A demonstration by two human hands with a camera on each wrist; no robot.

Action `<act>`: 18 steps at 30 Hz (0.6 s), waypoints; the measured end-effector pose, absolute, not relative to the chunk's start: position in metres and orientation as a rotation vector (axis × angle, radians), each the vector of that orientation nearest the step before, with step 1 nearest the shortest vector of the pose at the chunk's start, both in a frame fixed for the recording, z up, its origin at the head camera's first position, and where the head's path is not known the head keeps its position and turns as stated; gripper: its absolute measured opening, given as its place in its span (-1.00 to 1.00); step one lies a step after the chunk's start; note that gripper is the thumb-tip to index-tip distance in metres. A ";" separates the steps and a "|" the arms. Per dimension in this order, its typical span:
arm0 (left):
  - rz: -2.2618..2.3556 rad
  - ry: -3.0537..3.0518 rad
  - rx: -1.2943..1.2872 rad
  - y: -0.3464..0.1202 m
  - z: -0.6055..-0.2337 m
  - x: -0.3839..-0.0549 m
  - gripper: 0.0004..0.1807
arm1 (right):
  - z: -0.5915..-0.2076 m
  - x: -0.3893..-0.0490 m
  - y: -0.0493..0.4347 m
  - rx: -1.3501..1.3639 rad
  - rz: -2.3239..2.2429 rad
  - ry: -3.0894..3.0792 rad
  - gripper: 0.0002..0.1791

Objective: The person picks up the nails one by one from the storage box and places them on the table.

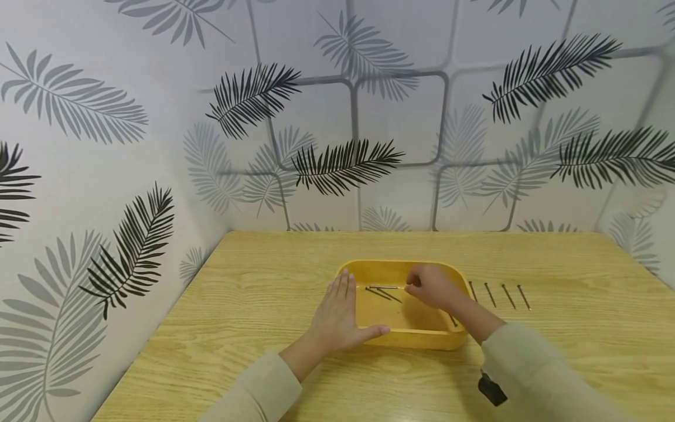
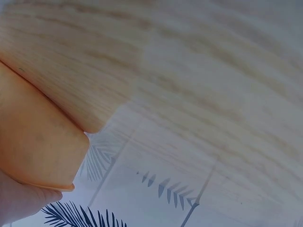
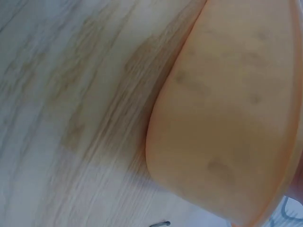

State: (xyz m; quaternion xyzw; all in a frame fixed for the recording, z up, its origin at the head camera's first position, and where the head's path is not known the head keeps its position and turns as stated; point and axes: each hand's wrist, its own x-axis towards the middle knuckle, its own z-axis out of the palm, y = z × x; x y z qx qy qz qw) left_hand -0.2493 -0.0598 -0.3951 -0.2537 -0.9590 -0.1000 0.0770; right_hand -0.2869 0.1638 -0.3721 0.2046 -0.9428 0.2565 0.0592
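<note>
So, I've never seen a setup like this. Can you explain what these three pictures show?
There's no machine arm here, just a person's two bare hands. The widest picture comes from a camera on the head, looking forward and down; the other two come from cameras on each wrist, and mostly show the outside of a yellow rectangular tray with rounded corners.

The tray sits on a light wood-grain table. Inside lie a few thin dark metal nails; more stand apart in a row lying to its right.

The left hand rests on the tray's left end, thumb over the near rim. The right hand is in the tray, fingers curled; it's too blurred to tell whether it holds a nail.
</note>
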 end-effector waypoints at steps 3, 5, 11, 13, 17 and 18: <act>-0.302 -2.871 -0.758 -0.060 -0.395 -0.250 0.21 | -0.373 -0.286 0.159 0.638 0.768 -2.894 -0.91; -0.301 -2.868 -0.758 -0.060 -0.396 -0.250 0.21 | -0.373 -0.286 0.156 0.641 0.763 -2.916 -0.91; -0.282 -2.857 -0.760 -0.060 -0.396 -0.250 0.22 | -0.378 -0.290 0.151 0.642 0.693 -2.942 -0.91; -0.278 -2.858 -0.760 -0.060 -0.396 -0.250 0.22 | -0.380 -0.292 0.149 0.636 0.658 -2.952 -0.91; -0.276 -2.862 -0.758 -0.060 -0.396 -0.250 0.23 | -0.384 -0.295 0.147 0.624 0.643 -2.962 -0.91; -0.277 -2.863 -0.757 -0.060 -0.396 -0.250 0.23 | -0.385 -0.295 0.147 0.624 0.641 -2.961 -0.91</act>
